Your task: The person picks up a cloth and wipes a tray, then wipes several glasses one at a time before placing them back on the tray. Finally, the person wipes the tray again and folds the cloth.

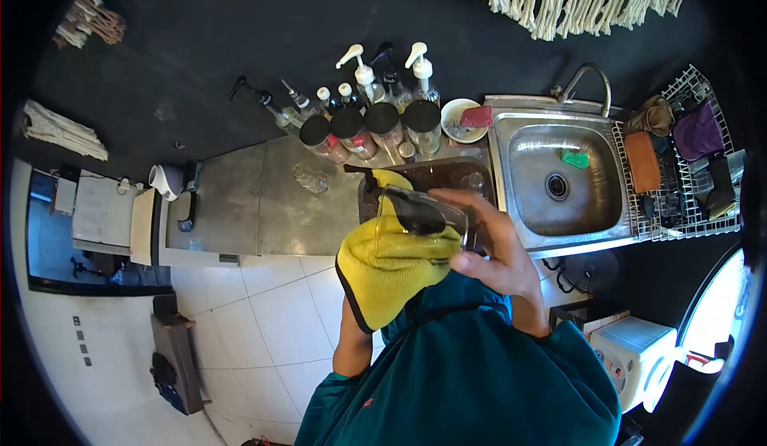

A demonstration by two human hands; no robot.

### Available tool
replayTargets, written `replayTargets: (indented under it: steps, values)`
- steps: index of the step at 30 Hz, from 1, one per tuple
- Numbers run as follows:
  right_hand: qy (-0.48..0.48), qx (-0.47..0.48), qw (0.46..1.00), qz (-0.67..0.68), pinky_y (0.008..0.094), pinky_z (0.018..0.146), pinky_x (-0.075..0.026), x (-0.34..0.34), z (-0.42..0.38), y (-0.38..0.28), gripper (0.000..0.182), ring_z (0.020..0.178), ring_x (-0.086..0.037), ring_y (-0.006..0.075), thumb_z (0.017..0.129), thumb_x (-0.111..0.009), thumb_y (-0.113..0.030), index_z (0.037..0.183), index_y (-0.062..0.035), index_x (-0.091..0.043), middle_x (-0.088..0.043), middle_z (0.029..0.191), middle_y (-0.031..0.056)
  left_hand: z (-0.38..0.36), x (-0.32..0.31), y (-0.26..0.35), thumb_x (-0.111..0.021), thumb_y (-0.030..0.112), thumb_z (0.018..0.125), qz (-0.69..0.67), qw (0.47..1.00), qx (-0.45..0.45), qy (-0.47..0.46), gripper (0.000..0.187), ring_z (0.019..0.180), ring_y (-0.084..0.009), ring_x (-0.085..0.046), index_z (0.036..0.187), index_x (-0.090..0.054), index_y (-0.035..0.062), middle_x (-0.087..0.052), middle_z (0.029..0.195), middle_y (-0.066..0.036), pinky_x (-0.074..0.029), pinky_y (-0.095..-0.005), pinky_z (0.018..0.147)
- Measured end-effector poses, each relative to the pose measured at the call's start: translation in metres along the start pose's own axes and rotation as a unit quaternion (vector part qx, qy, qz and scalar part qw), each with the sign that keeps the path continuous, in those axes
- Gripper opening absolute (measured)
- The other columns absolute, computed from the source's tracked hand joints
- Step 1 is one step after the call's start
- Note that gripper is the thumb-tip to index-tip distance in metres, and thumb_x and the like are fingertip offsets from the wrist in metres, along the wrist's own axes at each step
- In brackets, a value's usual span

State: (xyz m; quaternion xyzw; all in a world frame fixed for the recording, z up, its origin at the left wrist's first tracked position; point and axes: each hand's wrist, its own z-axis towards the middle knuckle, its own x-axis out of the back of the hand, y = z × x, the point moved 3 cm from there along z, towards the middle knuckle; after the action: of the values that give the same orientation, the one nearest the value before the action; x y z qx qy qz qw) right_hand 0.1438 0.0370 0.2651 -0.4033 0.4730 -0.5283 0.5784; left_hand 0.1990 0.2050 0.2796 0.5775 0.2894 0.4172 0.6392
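Note:
A clear glass (447, 221) lies tilted on its side in front of my chest. My right hand (497, 246) grips it near its right end, thumb below and fingers above. A yellow cloth (387, 266) with a dark edge covers my left hand, whose fingers are hidden; only the wrist and forearm show below it. The cloth is pressed against the left part of the glass, and a dark-edged fold of it reaches up to the left. Beneath the glass and cloth is a dark tray (447, 173) set in the counter, with a clear glass item at its right side.
Lidded jars (383, 126) and pump bottles (367, 79) line the wall behind the tray. A white bowl (462, 118) holds a red item. Right of it are a steel sink (567, 150) with a green sponge (574, 158) and a wire rack (639, 182). Another glass (310, 178) lies on the steel counter (232, 198).

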Motion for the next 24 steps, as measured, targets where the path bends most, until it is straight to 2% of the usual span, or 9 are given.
replayTargets:
  steps: [3,4,5,7,9,12,14,17,24]
  values:
    - [0.021,-0.019,1.0,0.013,0.0337,0.097,-0.043,-0.004,0.001,-0.005,0.066,0.11,-0.059,0.0225,0.078,-0.074,-0.009,0.135,0.0004,-0.042,-0.061,0.118,0.0156,0.0,0.0,-0.007,-0.08,0.009,0.066,0.023,1.0,-0.021,0.005,0.043,0.086,-0.0158,-0.064,0.104,-0.061,-0.0021,-0.067,0.098,-0.011,-0.05,-0.0285,0.076]
    - [0.019,0.02,0.998,-0.063,0.0354,0.097,-0.044,-0.003,0.001,-0.009,0.063,0.112,-0.059,0.025,0.075,-0.072,-0.003,0.133,-0.0014,-0.046,-0.059,0.122,0.0155,-0.005,0.005,-0.018,-0.068,0.005,0.082,0.045,0.998,-0.027,-0.047,0.044,0.101,-0.0181,-0.061,0.122,-0.052,-0.002,-0.063,0.113,-0.011,-0.049,-0.0292,0.088]
    - [0.018,0.018,0.998,-0.062,0.0354,0.097,-0.044,-0.003,0.002,-0.009,0.063,0.112,-0.059,0.025,0.075,-0.072,-0.003,0.133,-0.0014,-0.046,-0.059,0.122,0.0155,-0.006,0.005,-0.021,-0.068,0.005,0.082,0.045,0.998,-0.026,-0.046,0.044,0.101,-0.0181,-0.061,0.122,-0.052,-0.002,-0.063,0.113,-0.011,-0.049,-0.0292,0.088]
    - [-0.018,0.12,0.95,-0.288,0.0375,0.098,-0.045,-0.006,0.003,-0.014,0.064,0.116,-0.056,0.0292,0.071,-0.073,-0.002,0.131,-0.0034,-0.05,-0.054,0.129,0.0151,-0.011,0.005,-0.026,-0.068,0.005,0.082,0.02,0.999,-0.012,-0.042,0.044,0.101,-0.0181,-0.061,0.122,-0.052,-0.0019,-0.063,0.113,-0.011,-0.049,-0.0292,0.088]
    - [-0.023,0.137,0.945,-0.296,0.0384,0.097,-0.046,-0.003,0.006,-0.011,0.067,0.117,-0.053,0.0335,0.067,-0.075,-0.003,0.13,-0.0054,-0.052,-0.05,0.133,0.0152,-0.013,0.005,-0.03,-0.068,0.005,0.082,-0.005,0.999,-0.003,-0.037,0.044,0.101,-0.0182,-0.061,0.123,-0.052,-0.0019,-0.063,0.113,-0.011,-0.049,-0.0292,0.088]
    - [0.004,0.127,0.951,-0.282,0.0369,0.093,-0.048,-0.005,0.01,-0.016,0.067,0.115,-0.055,0.0313,0.071,-0.075,-0.008,0.132,-0.0048,-0.049,-0.05,0.133,0.0148,-0.016,0.007,-0.035,-0.068,0.005,0.083,-0.04,0.999,0.009,-0.027,0.044,0.101,-0.0182,-0.061,0.123,-0.052,-0.0018,-0.063,0.113,-0.011,-0.049,-0.0292,0.088]
    - [0.123,0.034,0.992,-0.025,0.0334,0.087,-0.05,-0.002,0.007,-0.007,0.061,0.109,-0.059,0.0237,0.079,-0.073,-0.014,0.132,-0.0021,-0.047,-0.054,0.128,0.0146,-0.018,0.006,-0.037,-0.067,0.005,0.083,-0.066,0.997,0.017,-0.021,0.044,0.101,-0.0182,-0.061,0.123,-0.051,-0.0018,-0.063,0.113,-0.011,-0.049,-0.0292,0.088]
    - [0.052,-0.083,0.994,0.047,0.0297,0.083,-0.05,0.0,0.001,0.004,0.054,0.103,-0.058,0.016,0.086,-0.068,-0.019,0.131,0.0002,-0.046,-0.058,0.12,0.0138,-0.019,0.007,-0.04,-0.067,0.005,0.083,-0.1,0.995,0.026,-0.007,0.044,0.101,-0.0183,-0.061,0.124,-0.051,-0.0017,-0.063,0.114,-0.011,-0.049,-0.0292,0.088]
    - [0.043,0.013,0.999,0.009,0.0298,0.09,-0.046,-0.002,0.004,0.001,0.047,0.106,-0.056,0.0153,0.086,-0.065,-0.009,0.129,0.0018,-0.048,-0.059,0.118,0.0131,-0.017,0.005,-0.041,-0.066,0.005,0.084,-0.177,0.983,0.045,0.012,0.044,0.101,-0.0183,-0.061,0.125,-0.05,-0.0016,-0.062,0.114,-0.011,-0.049,-0.0292,0.088]
